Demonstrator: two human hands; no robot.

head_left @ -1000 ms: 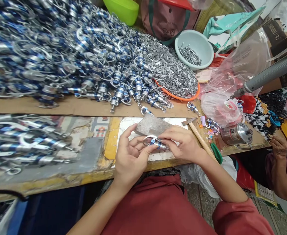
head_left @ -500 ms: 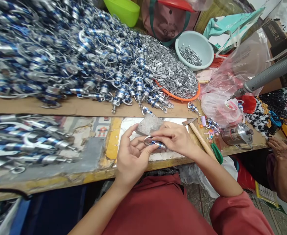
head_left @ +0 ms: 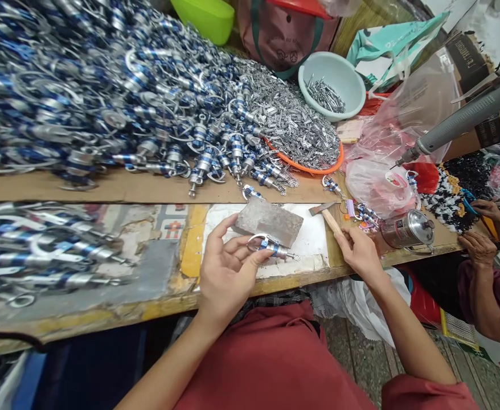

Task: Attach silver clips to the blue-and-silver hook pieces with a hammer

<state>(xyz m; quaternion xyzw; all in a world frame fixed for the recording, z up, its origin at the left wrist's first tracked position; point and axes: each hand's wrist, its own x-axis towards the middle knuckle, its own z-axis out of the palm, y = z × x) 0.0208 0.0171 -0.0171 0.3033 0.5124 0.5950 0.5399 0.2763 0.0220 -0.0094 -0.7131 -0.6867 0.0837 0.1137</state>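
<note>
My left hand is closed on a small blue-and-silver metal fitting, pinched between thumb and fingers. The fitting has a curved silver lever at one end and a little ring at the other. It is held just in front of a rough grey stone block, which lies on a white sheet. To the right, my right hand has its fingers around the wooden handle of a hammer. The hammer's metal head points left, near the sheet's back edge; the lower handle is hidden by the hand.
A large heap of similar fittings covers the back left. Behind the block, small metal plates fill an orange-rimmed tray. A pale blue bowl, a power screwdriver and a lidded jar stand right. Another person's hands work far right.
My right hand has let go of the fitting, moved right and taken hold of the hammer's handle. My left hand still holds the fitting by the stone block, its ring end now showing.
</note>
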